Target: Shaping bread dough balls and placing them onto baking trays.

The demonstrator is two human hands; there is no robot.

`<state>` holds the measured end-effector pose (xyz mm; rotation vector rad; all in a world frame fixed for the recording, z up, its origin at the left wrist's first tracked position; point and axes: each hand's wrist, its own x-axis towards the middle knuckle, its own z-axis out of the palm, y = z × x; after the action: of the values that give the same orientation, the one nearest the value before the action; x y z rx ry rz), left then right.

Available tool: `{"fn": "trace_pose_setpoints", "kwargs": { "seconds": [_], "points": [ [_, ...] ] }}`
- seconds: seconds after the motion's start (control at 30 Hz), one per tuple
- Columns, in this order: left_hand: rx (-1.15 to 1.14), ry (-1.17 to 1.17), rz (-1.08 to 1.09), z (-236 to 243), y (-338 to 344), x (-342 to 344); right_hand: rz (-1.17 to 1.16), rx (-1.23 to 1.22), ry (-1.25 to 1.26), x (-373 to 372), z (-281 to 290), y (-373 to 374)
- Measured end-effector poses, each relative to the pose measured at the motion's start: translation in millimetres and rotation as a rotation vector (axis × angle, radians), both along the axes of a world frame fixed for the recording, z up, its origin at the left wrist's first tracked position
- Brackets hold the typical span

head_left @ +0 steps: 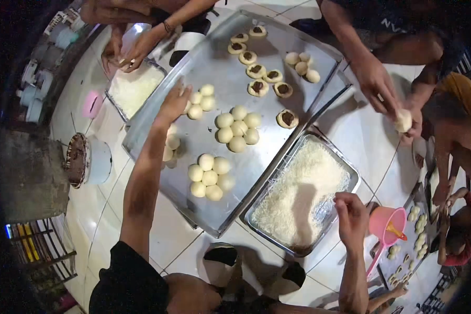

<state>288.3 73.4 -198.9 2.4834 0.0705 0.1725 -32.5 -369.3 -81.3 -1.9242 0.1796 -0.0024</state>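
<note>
A large metal tray (193,141) carries clusters of pale, smooth dough balls and several flattened dough rounds (257,88) with dark brown filling in the middle. My left hand (174,102) reaches over its left side, fingers stretched out, beside a small cluster of dough balls (201,101); part of that cluster is behind the hand. Closer to me sit two more clusters, one of dough balls (238,128) and another (210,178). My right hand (352,214) is raised by the right edge of a smaller metal tray (355,180) of white shreds (282,201). Its fingers are curled, with nothing visible in them.
Across from me, one person's hands (136,49) work over another tray of white shreds (133,86). At the right, another person holds a dough piece (403,120). A pink dipper (384,225) stands right of my right hand; a white bucket (97,159) with brown filling is at left.
</note>
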Motion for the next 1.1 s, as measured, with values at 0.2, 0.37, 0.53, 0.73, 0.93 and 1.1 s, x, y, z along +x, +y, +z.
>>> {"fn": "trace_pose_setpoints", "kwargs": {
  "seconds": [0.2, 0.37, 0.53, 0.73, 0.93, 1.1],
  "points": [
    [0.073, -0.061, -0.341, 48, -115, -20, -0.123, -0.258, 0.150, 0, -88, 1],
    [0.280, 0.368, -0.128, 25, -181, 9, -0.046, -0.474, 0.092, 11, -115, 2],
    [-0.332, 0.084, -0.296, 39, -193, -14, -0.083, -0.602, -0.108, 22, -82, 5],
    [-1.743, 0.102, -0.388, 82, -224, -91, -0.119, -0.241, -0.006, 13, -48, 2],
    [-2.069, 0.752, -0.162, 104, -219, -183, -0.003, -0.311, 0.148, -16, -48, -9],
    [-1.988, 0.886, 0.014, 95, -212, -237, 0.030, -0.309, 0.252, -20, -33, -11]
  ]
}}
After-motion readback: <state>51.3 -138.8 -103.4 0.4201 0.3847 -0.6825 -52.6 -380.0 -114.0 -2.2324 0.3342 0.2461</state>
